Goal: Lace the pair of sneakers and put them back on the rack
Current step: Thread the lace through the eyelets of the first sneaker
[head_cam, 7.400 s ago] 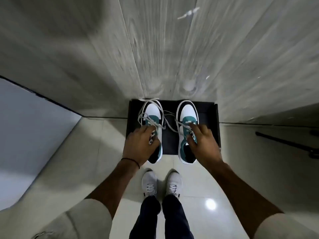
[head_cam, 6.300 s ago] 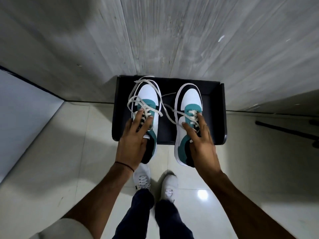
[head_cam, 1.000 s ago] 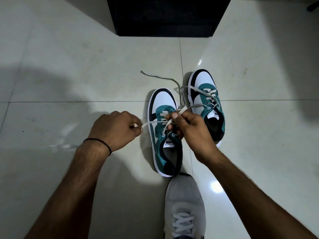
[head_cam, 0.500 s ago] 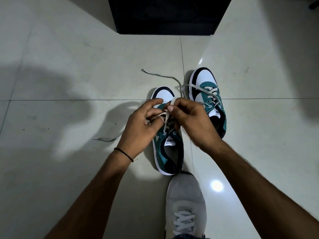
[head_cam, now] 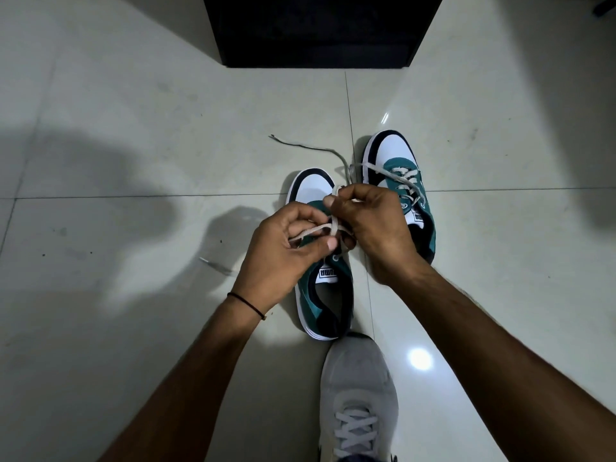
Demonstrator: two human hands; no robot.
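Two white, teal and black sneakers stand on the tiled floor, toes pointing away from me. Over the left sneaker (head_cam: pixel 323 295) both my hands hold its grey lace (head_cam: pixel 311 230). My left hand (head_cam: pixel 283 258) pinches one strand, which crosses under my right hand (head_cam: pixel 373 225), where the other strand is pinched and raised. The right sneaker (head_cam: pixel 400 181) sits beside and slightly farther off, partly hidden by my right hand, its loose lace end (head_cam: pixel 310 148) trailing left across the floor.
The black rack (head_cam: pixel 316 31) stands at the top edge of the view, a short way beyond the sneakers. My own grey shoe (head_cam: pixel 358 395) rests just behind the left sneaker's heel. Pale glossy tiles surround everything.
The sneakers came off the rack onto the floor. In the last second my left hand moved in from the left to meet my right hand over the left sneaker, crossing the lace strands.
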